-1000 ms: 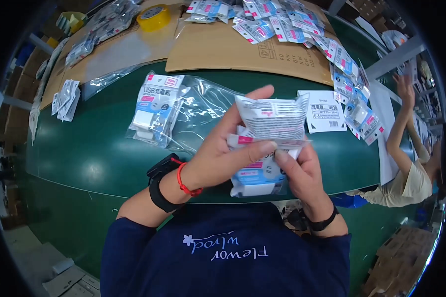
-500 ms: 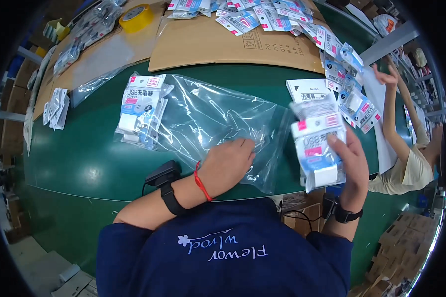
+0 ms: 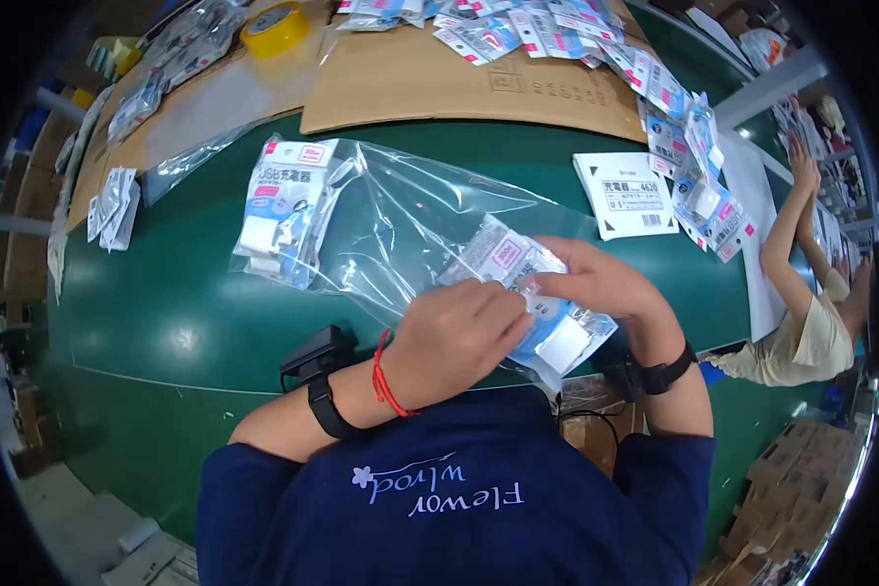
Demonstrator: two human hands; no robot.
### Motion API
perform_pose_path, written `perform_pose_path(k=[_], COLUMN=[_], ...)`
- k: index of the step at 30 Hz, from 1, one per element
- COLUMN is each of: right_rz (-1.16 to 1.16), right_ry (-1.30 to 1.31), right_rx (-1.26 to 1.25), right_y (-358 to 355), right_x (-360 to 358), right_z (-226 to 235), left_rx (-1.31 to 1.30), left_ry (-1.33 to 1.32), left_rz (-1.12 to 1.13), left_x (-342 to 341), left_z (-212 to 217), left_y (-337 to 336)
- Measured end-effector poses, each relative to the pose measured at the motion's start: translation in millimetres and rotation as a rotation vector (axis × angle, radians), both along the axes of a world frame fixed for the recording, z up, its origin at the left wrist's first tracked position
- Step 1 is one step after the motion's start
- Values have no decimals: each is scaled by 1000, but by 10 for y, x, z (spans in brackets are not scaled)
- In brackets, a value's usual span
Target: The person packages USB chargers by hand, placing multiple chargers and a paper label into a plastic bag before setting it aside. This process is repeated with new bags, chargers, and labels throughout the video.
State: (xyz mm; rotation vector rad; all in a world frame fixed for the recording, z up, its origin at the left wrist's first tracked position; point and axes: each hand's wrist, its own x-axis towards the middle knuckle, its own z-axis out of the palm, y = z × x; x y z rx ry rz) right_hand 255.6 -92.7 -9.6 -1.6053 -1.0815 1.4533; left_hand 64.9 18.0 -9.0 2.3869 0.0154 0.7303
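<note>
A large clear plastic bag (image 3: 386, 220) lies across the green table in front of me. Within its left end rests a stack of charger packs (image 3: 288, 210), with white and blue cards and white plugs. More charger packs (image 3: 564, 337) are in my right hand (image 3: 606, 278), thumb on top, at the bag's right end. My left hand (image 3: 464, 332) is closed at the bag's mouth, pinching its film beside these packs; its fingertips are partly hidden. I cannot tell how far the held packs are inside the bag.
A stack of white printed labels (image 3: 630, 200) lies right of the bag. Loose charger packs (image 3: 547, 34) cover the far cardboard (image 3: 391, 93) and trail down the right. Yellow tape (image 3: 275, 31) sits at the back left. A co-worker's arms (image 3: 791, 215) are at the right.
My right hand has carried the charger packs left, from above the labels to the bag's mouth, uncovering the label stack. My left hand has stayed at the bag, shifting slightly.
</note>
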Motion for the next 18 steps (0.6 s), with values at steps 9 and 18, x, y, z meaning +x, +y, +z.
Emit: perform_pose_path(k=[9,18], right_rz=[-240,-118], right_ry=[192,293], right_rx=[41,-58], right_y=[177,667], right_x=[8,-212], right_z=[-208,-99], left_rx=[-1320,-1717], left_ry=[827,802], left_rz=[-291,-288], left_x=[-571,-255], left_z=[-231,-344], left_y=[-37,-310])
